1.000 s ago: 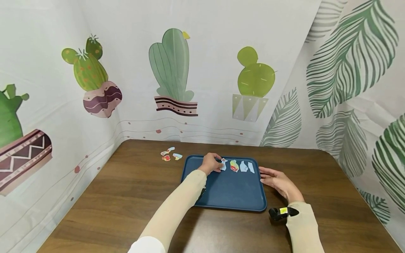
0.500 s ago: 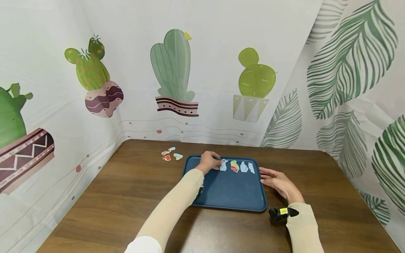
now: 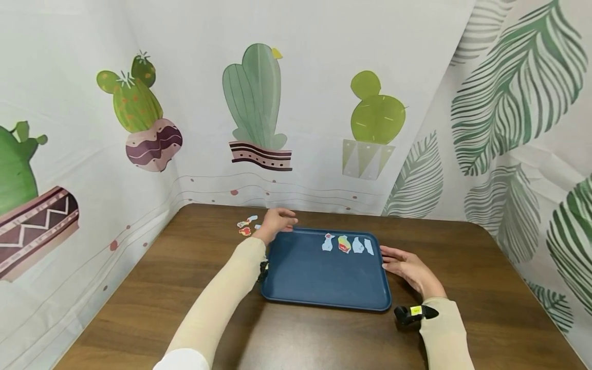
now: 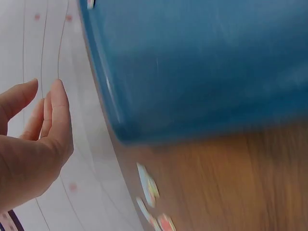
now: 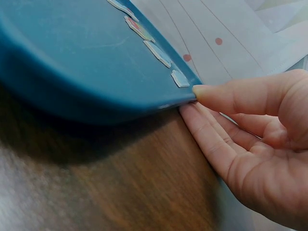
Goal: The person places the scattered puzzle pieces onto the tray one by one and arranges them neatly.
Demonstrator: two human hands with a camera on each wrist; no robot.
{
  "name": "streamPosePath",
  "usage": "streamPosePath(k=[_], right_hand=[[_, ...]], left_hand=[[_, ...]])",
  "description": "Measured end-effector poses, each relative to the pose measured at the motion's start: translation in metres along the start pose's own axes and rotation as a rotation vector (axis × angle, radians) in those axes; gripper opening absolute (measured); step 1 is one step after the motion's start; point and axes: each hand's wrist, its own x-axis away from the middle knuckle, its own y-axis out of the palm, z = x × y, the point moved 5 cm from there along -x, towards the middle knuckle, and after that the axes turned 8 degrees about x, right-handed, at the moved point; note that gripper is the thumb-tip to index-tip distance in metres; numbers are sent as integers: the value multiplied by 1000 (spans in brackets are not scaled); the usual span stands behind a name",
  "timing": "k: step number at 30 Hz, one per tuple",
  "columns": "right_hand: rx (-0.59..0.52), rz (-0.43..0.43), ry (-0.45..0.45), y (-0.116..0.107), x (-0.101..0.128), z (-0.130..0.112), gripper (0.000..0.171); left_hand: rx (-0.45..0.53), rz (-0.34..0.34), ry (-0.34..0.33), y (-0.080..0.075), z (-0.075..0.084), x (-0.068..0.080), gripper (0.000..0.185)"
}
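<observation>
My left hand (image 3: 278, 222) hovers empty over the tray's far left corner, thumb apart from the loosely bent fingers. At the tray's right side, my right hand (image 3: 409, 268) pinches the rim; the right wrist view has the thumb (image 5: 204, 94) on top and fingers just below. The blue tray (image 3: 324, 280) carries a row of several flat cut-out pieces along its far edge: a pale one with a red mark (image 3: 327, 243), a yellow-and-red one (image 3: 344, 245) and pale ones (image 5: 157, 53) toward the right. More loose pieces (image 3: 245, 232) lie left of the tray, one partly hidden by my left hand.
The brown wooden table (image 3: 185, 267) runs under everything. Behind it hangs a white cloth (image 3: 305, 103) printed with cacti and leaves. A black strapped device (image 3: 414, 313) sits on my right wrist.
My left hand has let go of the pale red-marked piece, which stays in the row, and has moved left toward the loose pieces. The right hand keeps its place at the rim.
</observation>
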Motion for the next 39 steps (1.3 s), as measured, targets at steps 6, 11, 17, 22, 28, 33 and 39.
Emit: streamPosePath(k=[6, 11, 17, 22, 28, 33, 39], right_hand=[[12, 3, 0, -2, 1, 2, 59], [18, -2, -10, -2, 1, 1, 59], [13, 1, -7, -1, 3, -1, 59], [-4, 2, -13, -1, 2, 0, 60], [-10, -2, -12, 0, 1, 0, 61], [-8, -1, -11, -1, 0, 0, 61], [-2, 5, -3, -1, 1, 0, 60]], left_hand=[[40, 70, 6, -40, 2, -1, 30], [-7, 137, -34, -72, -7, -1, 33], [2, 237, -46, -103, -19, 1, 34], [39, 293, -37, -118, -28, 4, 34], [61, 338, -76, -130, -41, 6, 34], [9, 367, -105, -136, -48, 7, 32], [-148, 338, -98, -136, -52, 5, 35]])
